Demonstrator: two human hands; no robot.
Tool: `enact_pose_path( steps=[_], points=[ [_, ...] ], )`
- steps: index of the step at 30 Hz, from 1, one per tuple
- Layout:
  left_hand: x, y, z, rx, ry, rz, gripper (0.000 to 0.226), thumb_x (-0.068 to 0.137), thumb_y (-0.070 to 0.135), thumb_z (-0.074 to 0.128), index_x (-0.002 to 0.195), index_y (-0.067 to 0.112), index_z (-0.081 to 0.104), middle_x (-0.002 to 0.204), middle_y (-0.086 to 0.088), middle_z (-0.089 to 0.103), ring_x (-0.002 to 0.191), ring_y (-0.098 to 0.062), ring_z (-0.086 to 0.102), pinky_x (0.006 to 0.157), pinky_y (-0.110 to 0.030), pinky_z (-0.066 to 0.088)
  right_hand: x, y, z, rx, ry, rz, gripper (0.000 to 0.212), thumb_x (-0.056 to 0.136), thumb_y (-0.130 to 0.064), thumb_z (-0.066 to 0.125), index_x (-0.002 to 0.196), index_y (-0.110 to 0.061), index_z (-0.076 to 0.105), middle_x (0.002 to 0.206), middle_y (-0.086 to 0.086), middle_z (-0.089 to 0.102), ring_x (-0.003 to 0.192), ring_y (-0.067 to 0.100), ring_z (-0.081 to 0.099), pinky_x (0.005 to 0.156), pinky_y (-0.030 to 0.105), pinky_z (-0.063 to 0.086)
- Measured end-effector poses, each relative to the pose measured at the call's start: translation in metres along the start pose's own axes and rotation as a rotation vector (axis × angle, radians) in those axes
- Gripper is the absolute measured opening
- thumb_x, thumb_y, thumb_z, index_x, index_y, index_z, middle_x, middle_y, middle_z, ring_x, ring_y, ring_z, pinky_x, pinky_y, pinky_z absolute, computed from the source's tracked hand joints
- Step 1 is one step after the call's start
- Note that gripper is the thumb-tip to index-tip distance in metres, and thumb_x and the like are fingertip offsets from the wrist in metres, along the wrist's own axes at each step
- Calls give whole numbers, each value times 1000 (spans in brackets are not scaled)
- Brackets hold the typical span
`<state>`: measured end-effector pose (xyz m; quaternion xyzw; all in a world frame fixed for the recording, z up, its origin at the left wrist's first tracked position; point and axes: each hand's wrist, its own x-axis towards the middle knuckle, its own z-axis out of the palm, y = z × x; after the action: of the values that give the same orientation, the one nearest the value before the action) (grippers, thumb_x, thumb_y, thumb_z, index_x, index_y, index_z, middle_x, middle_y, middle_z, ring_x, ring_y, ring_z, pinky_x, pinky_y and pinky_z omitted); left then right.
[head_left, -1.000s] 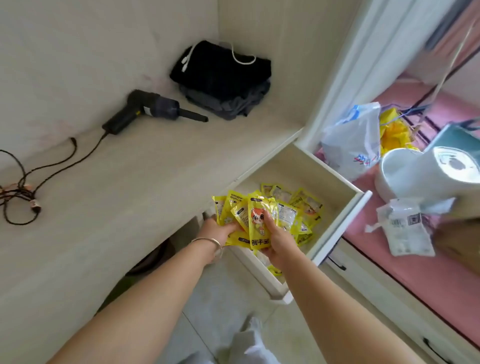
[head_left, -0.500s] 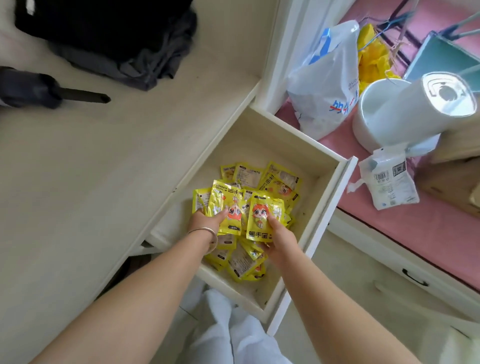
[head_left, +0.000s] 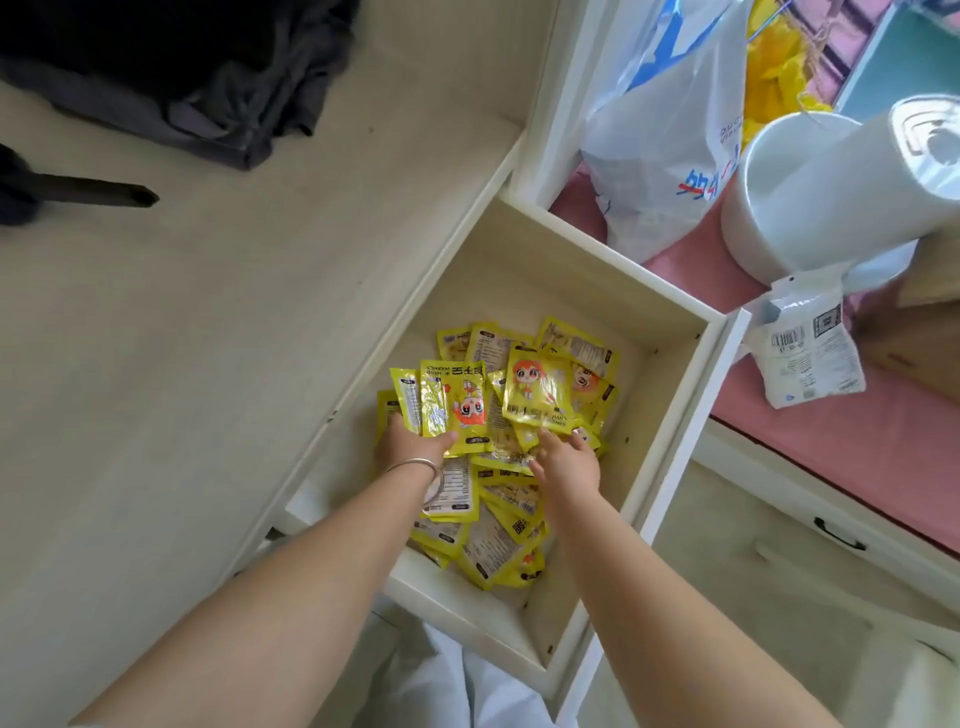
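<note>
Open drawer (head_left: 524, 291) (yellow packets (head_left: 493, 543) inside)

Packets (head_left: 511, 467) lie in the drawer (head_left: 670, 426), right of the desktop (head_left: 208, 338).

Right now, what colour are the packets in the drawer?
The packets are bright yellow with an orange-haired cartoon figure; clearest in the head view.

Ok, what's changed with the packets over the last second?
The left hand and right hand have lowered into the drawer. The right hand has opened and seems to have let go of the cartoon-face packet, now on the pile. The left hand still grips its bunch of yellow packets. The drawer stays open.
</note>
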<state>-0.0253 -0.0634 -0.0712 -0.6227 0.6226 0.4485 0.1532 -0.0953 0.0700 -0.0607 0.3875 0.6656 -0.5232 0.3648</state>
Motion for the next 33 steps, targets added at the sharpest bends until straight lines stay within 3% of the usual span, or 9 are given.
enact_pose_path(
  steps=[2, 5, 9, 14, 18, 21, 26, 31, 33],
  points=[
    [-4, -2, -4, -36, 25, 16, 75, 69, 29, 80, 134, 11, 46, 136, -9, 54, 123, -28, 53, 101, -36, 44, -7, -2, -1, -163, 40, -78, 58, 91, -18, 59, 144, -17, 36, 116, 4, 56, 97, 26, 63, 79, 35, 48],
    [-14, -4, -13, -88, 71, 39, 72, 67, 23, 81, 131, 15, 48, 135, -9, 52, 120, -27, 54, 99, -32, 43, -20, -5, -5, -317, 52, -158, 52, 91, -17, 57, 141, -16, 40, 120, 4, 56, 67, 12, 51, 64, 28, 44],
    [-40, -7, -29, -178, 97, 57, 58, 72, 18, 77, 125, 17, 54, 130, -8, 57, 117, -25, 57, 98, -32, 43, -48, -7, -6, -466, -48, -250, 39, 91, -19, 55, 130, -16, 51, 96, -3, 58, 62, 9, 49, 61, 28, 44],
    [-85, -20, -58, -414, 126, 171, 21, 74, 15, 74, 88, 24, 62, 92, 2, 68, 90, -18, 64, 92, -28, 50, -99, -8, 4, -651, -238, -459, 33, 90, -18, 52, 123, -15, 59, 96, 0, 63, 56, 9, 49, 54, 24, 41],
    [-125, -41, -94, -540, 232, 267, 16, 76, 15, 73, 84, 24, 61, 77, 8, 62, 77, -13, 59, 84, -25, 48, -150, 3, 22, -784, -397, -612, 34, 87, -19, 54, 120, -15, 61, 100, 4, 65, 66, 14, 53, 66, 28, 45],
    [-150, -72, -130, -641, 336, 291, 17, 79, 13, 71, 94, 16, 65, 78, 6, 62, 75, -11, 58, 77, -21, 47, -188, 23, 41, -880, -523, -715, 32, 85, -18, 57, 116, -14, 64, 92, 2, 63, 67, 16, 53, 65, 26, 42],
    [-191, -156, -186, -744, 550, 215, 20, 81, 20, 69, 100, 17, 65, 83, 7, 62, 81, -12, 58, 84, -29, 50, -251, 89, 70, -1084, -690, -867, 27, 85, -20, 57, 110, -16, 66, 99, 2, 68, 93, 26, 63, 86, 35, 52],
    [-233, -272, -229, -775, 682, 85, 20, 81, 24, 69, 99, 19, 66, 85, 6, 61, 86, -17, 58, 84, -31, 49, -317, 181, 90, -1217, -914, -914, 23, 89, -17, 52, 108, -19, 65, 98, -1, 65, 84, 16, 55, 57, 19, 40],
    [-255, -332, -244, -757, 765, 18, 21, 82, 23, 68, 102, 16, 66, 88, 4, 62, 86, -16, 58, 83, -25, 45, -346, 231, 95, -1283, -1002, -917, 22, 88, -17, 52, 106, -18, 66, 96, -1, 66, 83, 16, 57, 56, 18, 40]
  ],
)
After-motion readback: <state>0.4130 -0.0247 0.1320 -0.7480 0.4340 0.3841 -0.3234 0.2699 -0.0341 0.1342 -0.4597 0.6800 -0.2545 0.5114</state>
